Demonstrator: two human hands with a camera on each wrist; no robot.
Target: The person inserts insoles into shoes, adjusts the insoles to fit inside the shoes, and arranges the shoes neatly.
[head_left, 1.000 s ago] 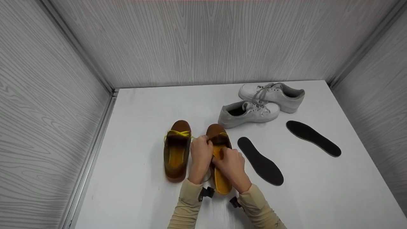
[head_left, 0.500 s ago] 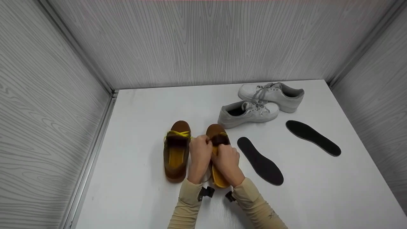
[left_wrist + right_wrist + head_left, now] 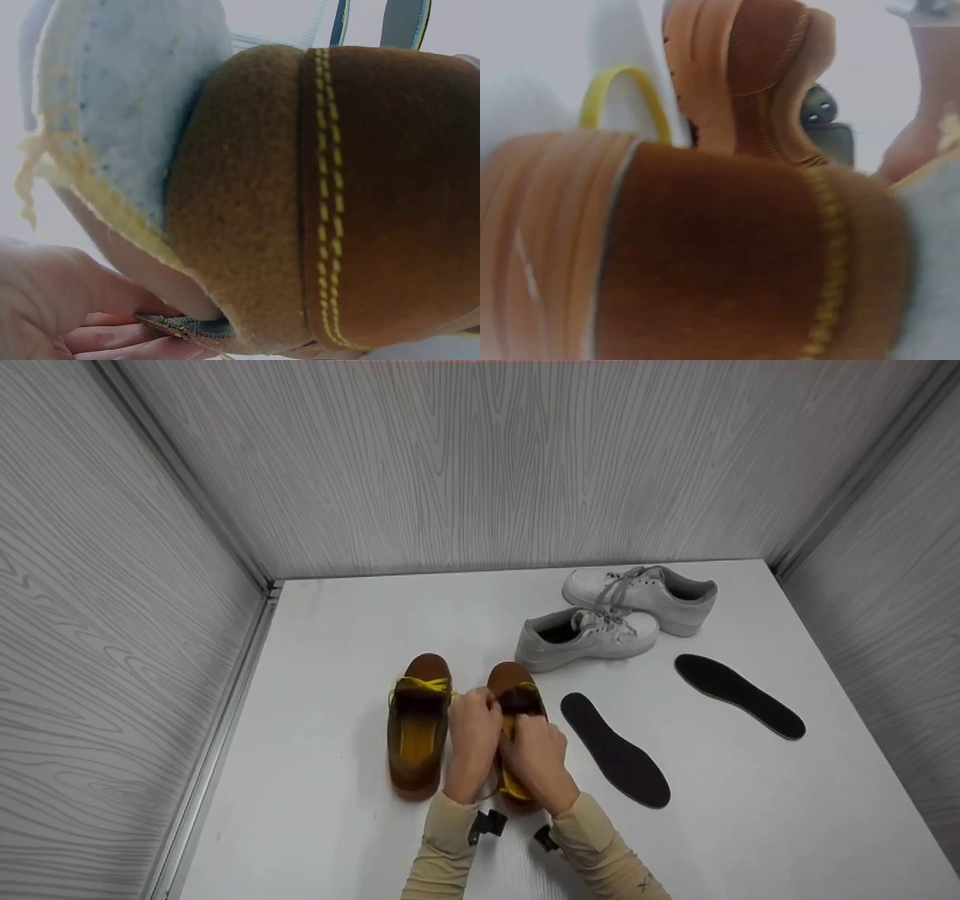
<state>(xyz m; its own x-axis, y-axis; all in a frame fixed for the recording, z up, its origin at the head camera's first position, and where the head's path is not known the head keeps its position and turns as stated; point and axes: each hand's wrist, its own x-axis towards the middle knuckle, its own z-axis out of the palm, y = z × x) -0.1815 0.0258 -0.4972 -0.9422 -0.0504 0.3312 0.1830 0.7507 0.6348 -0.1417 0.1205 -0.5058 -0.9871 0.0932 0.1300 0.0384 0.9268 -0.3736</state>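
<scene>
A brown moccasin with yellow lace stands between my hands. My left hand grips its left side edge; in the left wrist view its fingers curl at the shoe's rim. My right hand reaches into the opening with curled fingers, holding a yellow insole; the fingertips are hidden. The insole's rear end sticks up at the heel. Its pale underside and frayed yellow edge show in the left wrist view. The right wrist view is blurred, filled by the moccasin's heel.
To the left stands the matching moccasin, a yellow insole inside it. Two black insoles lie apart on the white table to the right. A pair of white sneakers sits behind. Wood-grain panels enclose the table.
The yellow insole has slid forward, deeper into the moccasin, and the shoe's heel now shows behind it. My right hand has shifted with it. My left hand keeps its grip.
</scene>
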